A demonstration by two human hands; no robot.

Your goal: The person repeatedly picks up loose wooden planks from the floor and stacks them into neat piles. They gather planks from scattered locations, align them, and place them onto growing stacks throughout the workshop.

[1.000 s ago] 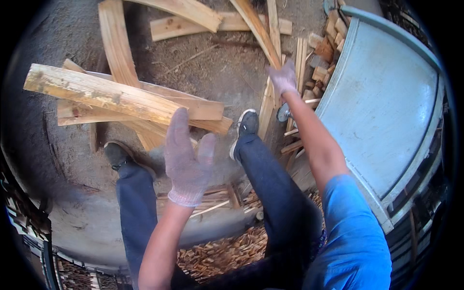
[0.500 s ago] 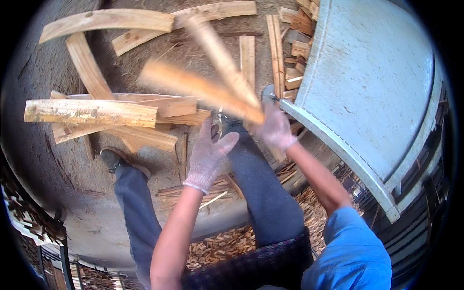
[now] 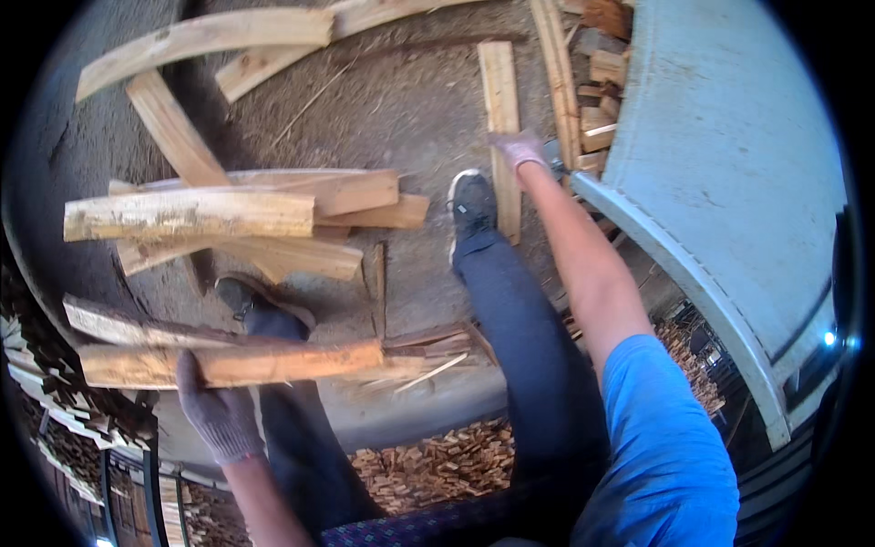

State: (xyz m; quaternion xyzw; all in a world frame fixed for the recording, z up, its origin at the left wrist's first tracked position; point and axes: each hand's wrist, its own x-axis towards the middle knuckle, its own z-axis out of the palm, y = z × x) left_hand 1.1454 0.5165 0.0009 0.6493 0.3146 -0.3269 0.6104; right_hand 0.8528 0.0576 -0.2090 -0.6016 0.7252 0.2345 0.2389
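My left hand (image 3: 219, 415), in a knitted glove, grips a sawn wooden board (image 3: 292, 363) at the lower left, level above my left leg. A second board (image 3: 137, 325) lies just behind it at a slight slant, seemingly in the same grip. My right hand (image 3: 518, 149), also gloved, is stretched forward and closed on the right edge of a narrow upright-lying plank (image 3: 503, 100) on the ground, beside my right shoe. Its fingertips are partly hidden.
Crossed boards (image 3: 191, 214) are piled at the left, with curved slabs (image 3: 205, 41) farther off. A large pale-blue metal cover (image 3: 720, 173) stands at the right, beside stacked wood blocks (image 3: 606, 68). Wood pieces (image 3: 437, 469) are heaped below.
Two boards that my right hand was swinging are now at my left hand, lower left. My right hand has moved forward onto the narrow plank. My left hand has come back and left.
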